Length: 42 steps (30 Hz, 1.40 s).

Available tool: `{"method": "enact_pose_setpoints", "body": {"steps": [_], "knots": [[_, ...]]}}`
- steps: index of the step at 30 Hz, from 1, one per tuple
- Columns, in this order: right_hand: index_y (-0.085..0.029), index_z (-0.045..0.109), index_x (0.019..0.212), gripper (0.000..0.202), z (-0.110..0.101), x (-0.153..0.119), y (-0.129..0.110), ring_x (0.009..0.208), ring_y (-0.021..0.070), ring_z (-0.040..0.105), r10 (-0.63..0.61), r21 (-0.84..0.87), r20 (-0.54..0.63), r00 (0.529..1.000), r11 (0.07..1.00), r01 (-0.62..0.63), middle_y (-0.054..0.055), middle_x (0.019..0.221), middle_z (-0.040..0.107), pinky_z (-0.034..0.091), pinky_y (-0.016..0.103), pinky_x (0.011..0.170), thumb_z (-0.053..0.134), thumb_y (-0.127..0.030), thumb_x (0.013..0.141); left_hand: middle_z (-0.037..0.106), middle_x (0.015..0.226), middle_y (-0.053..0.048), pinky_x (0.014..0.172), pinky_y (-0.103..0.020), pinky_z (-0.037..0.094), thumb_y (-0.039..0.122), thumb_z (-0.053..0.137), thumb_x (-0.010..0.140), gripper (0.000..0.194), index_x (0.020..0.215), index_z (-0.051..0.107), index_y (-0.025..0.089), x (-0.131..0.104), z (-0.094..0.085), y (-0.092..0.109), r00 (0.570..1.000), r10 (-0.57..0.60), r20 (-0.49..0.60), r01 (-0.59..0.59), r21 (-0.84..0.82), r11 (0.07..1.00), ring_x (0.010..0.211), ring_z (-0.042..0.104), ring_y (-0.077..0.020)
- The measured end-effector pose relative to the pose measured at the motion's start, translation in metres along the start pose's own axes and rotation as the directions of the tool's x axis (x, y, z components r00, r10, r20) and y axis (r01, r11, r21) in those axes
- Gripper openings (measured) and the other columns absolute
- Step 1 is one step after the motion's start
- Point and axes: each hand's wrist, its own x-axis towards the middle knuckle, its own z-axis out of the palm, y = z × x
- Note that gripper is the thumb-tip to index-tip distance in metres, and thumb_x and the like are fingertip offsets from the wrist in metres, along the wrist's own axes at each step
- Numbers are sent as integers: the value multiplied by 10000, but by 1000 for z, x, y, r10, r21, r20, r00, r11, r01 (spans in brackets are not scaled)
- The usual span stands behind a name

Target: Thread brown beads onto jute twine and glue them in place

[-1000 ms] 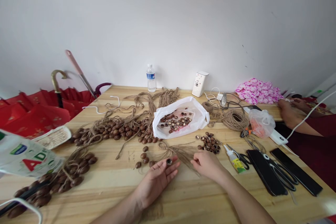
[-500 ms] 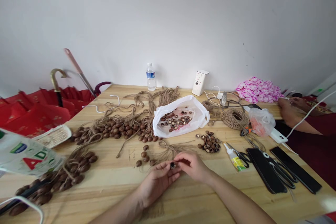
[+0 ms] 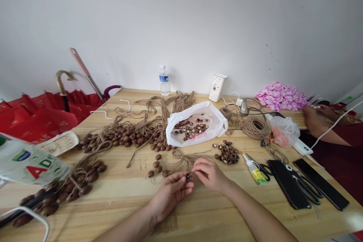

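A dark, hollow nut shell [image 3: 188, 177] is held between the thumb and fingers of my left hand [image 3: 171, 193], low in the middle of the view. Close to its right side, my right hand [image 3: 209, 176] has its fingertips pinched together; what they hold, if anything, is too small to make out. Behind both hands lies a looped bundle of twine [image 3: 183, 159] with loose strands. Several round brown nuts [image 3: 155, 164] sit left of the twine. A pile of open shells [image 3: 227, 152] is to the right, and a white plastic bag [image 3: 195, 124] holds more shells.
Corded nuts [image 3: 127, 136] spread across the left. At right are a glue bottle [image 3: 255, 170], scissors [image 3: 304, 187], two black flat objects and a twine coil [image 3: 256, 127]. A water bottle [image 3: 163, 81] stands behind. Another person's hand [image 3: 314, 121] is at the far right.
My right hand has drawn slightly up and away from the shell, its fingers closer together. My left hand still holds the shell. The whole view has shifted a little.
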Motion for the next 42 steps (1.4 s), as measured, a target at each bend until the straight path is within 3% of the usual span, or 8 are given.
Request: {"method": "enact_pose_setpoints", "body": {"steps": [13, 24, 42], "knots": [[-186, 617, 860, 152, -4, -1, -11, 768, 156, 555, 17, -109, 70, 997, 994, -10, 68, 889, 573, 464, 259, 690, 486, -118, 825, 657, 773, -67, 592, -244, 485, 220, 663, 758, 137, 834, 650, 108, 0, -1, -3, 997, 34, 63, -38, 71, 997, 589, 597, -107], [-192, 603, 845, 160, -4, 0, -18, 794, 160, 547, -10, -155, 109, 994, 988, 27, 65, 877, 570, 459, 260, 714, 467, -110, 823, 653, 748, -59, 559, -234, 459, 257, 680, 741, 156, 784, 656, 110, 1, 0, -2, 998, 31, 54, -36, 91, 995, 554, 570, -95], [-176, 612, 769, 86, 4, -1, -15, 673, 120, 538, 114, 15, 35, 993, 993, -115, 32, 826, 570, 443, 218, 599, 547, -119, 776, 655, 757, -66, 563, -235, 439, 250, 675, 745, 159, 802, 681, 102, 0, -1, -2, 995, 16, 102, -28, 117, 993, 555, 568, -99]]}}
